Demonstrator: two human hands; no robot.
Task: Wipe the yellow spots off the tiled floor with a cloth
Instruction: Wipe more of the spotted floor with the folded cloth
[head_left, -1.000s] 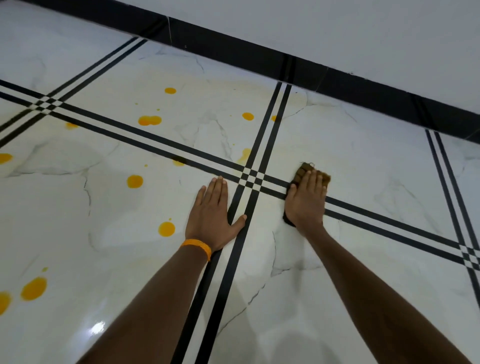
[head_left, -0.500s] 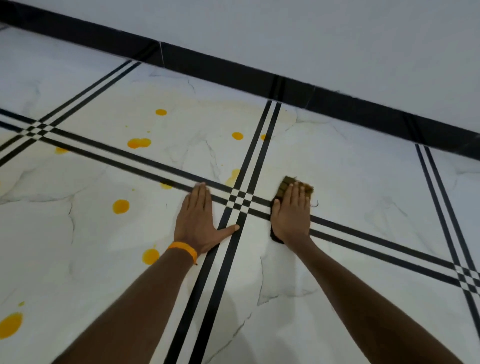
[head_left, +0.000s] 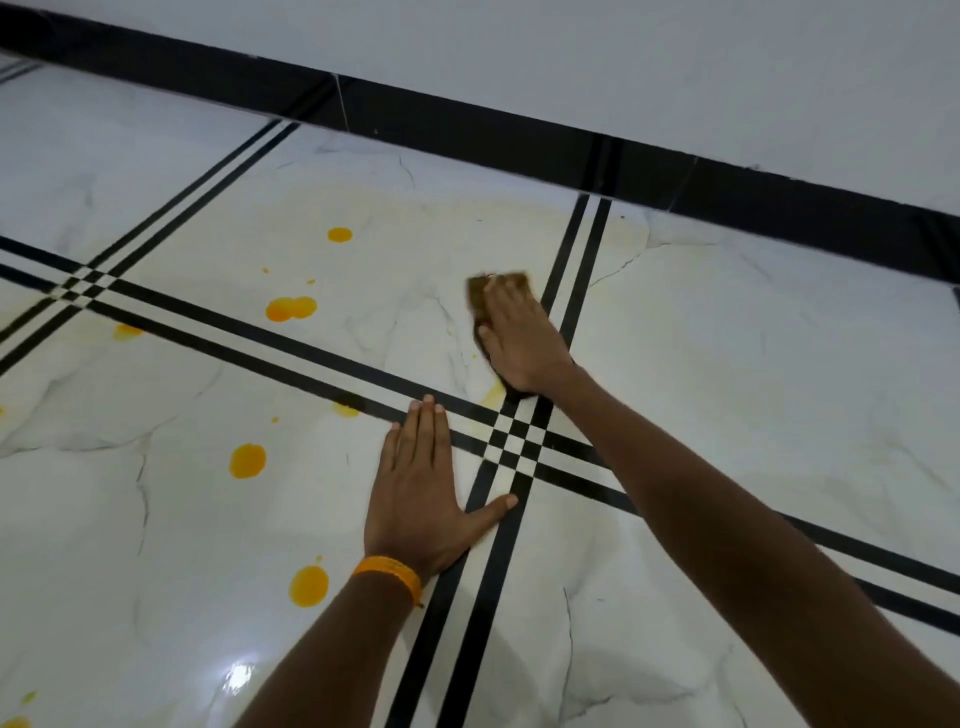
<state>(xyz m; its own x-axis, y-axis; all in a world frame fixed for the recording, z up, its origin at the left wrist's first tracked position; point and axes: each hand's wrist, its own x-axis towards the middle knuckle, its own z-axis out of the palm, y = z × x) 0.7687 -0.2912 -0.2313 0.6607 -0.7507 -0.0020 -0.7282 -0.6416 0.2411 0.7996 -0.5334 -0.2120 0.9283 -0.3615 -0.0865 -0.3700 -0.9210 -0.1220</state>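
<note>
My right hand (head_left: 519, 338) lies flat on a dark brown cloth (head_left: 480, 291) and presses it onto the far white tile, just left of the black double line. My left hand (head_left: 418, 493) rests flat on the near tile, fingers straight, with an orange band (head_left: 389, 571) at the wrist. Several yellow spots remain on the white marble floor (head_left: 727, 364): a double spot (head_left: 291, 308), one far spot (head_left: 340, 234), one (head_left: 247, 460) left of my left hand, and one (head_left: 308, 585) beside my wrist. A pale yellow smear (head_left: 493, 397) lies just left of the right wrist.
A black skirting strip (head_left: 519, 132) runs along the foot of the white wall (head_left: 623, 62) at the back. Black double lines cross in a checker pattern (head_left: 511, 441) between my hands. More yellow marks lie at the left edge (head_left: 126, 331) and bottom left corner (head_left: 15, 721).
My right hand has slid the cloth forward and to the left, across the black double line onto the far tile. The spot that lay there is now under the cloth. My left hand stays planted.
</note>
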